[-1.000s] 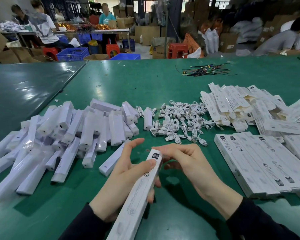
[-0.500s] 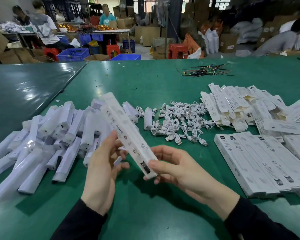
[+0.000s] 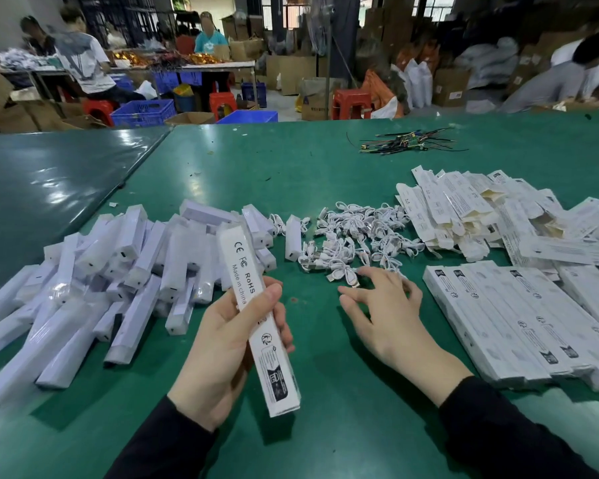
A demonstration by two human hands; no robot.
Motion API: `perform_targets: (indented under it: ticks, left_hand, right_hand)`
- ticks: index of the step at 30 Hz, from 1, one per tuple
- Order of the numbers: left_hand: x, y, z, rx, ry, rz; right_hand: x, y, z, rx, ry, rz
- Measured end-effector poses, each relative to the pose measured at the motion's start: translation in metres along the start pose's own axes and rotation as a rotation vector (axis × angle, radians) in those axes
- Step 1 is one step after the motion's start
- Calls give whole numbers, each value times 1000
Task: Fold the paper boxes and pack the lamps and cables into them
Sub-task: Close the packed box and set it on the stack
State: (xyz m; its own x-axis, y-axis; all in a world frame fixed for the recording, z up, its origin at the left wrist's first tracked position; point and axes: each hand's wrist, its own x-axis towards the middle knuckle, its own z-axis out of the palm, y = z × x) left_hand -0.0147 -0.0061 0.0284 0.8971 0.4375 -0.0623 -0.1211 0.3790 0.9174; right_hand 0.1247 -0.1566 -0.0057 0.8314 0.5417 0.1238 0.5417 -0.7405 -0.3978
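On the green worktop, near the front edge, a folded box is being gripped by the left hand, with the fingers and thumb curled round its middle. The box is being held clear of the worktop, tilted, its far end leaning up and to the left and its near end pointing down to the right; printed marks are being shown along its upper face. The right hand is being held with its fingers spread and relaxed, nothing clasped, and its fingertips are being laid at the near edge of the cables; whether a cable is being touched cannot be told. The cables, small white bundles, are being kept in a heap at the middle of the worktop. To the left, the lamps, white bars in clear wrap, are being kept in a loose pile, one lying apart just left of the cables. At the right, near, packed boxes are being laid side by side in a row; beyond them, flat boxes are being kept in a scattered heap. At the far side, thin wires are lying in a small bunch.
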Motion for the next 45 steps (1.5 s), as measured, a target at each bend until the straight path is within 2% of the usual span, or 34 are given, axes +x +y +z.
perform_targets:
  ticks: [3,6,9,14,20,22,24,26,29,31,33,34,36,38,39,42,43,45]
  left_hand:
    - [1,-2,0,20,9,-20]
    - [1,-1,0,61,38,-28]
    - [2,-1,-2,35,67,-64]
    - [5,-2,-6,8,155,-115]
    - [6,8,-18,-6,230,-11]
    - [8,10,-22,258,329,99]
    - [9,9,-29,727,453,251]
    - [7,7,-34,1128,481,329]
    - [7,1,-39,1479,460,267]
    - [7,1,-39,1572,462,231]
    - [6,3,-39,1517,470,243]
    - [6,6,-38,1411,451,240]
    - [7,13,-32,999,340,126]
    - [5,22,-25,544,184,-73]
    - [3,25,-22,416,113,-172]
    - [0,30,-19,246,-44,-381]
    - [-1,29,-19,196,-69,-417]
    - [-2,27,-18,124,-91,-465]
  right_hand:
    - [1,-1,0,7,104,-20]
    - [2,1,-6,45,125,-61]
    - [3,-1,-9,158,124,-84]
    - [1,-3,-11,458,259,-65]
    - [11,14,-21,473,301,25]
    - [13,18,-21,438,325,41]
    - [13,21,-19,397,329,38]
    - [13,21,-17,334,321,26]
    - [14,23,-16,284,308,19]
    - [14,24,-17,265,292,28]
    - [14,24,-17,254,278,39]
    - [14,23,-18,260,282,41]
    - [11,19,-21,318,306,26]
    - [9,11,-26,528,282,2]
    - [7,6,-29,719,213,-5]
    - [2,-4,-43,1305,-155,-58]
    - [0,-6,-45,1371,-246,-88]
    - [-4,-10,-46,1361,-327,-146]
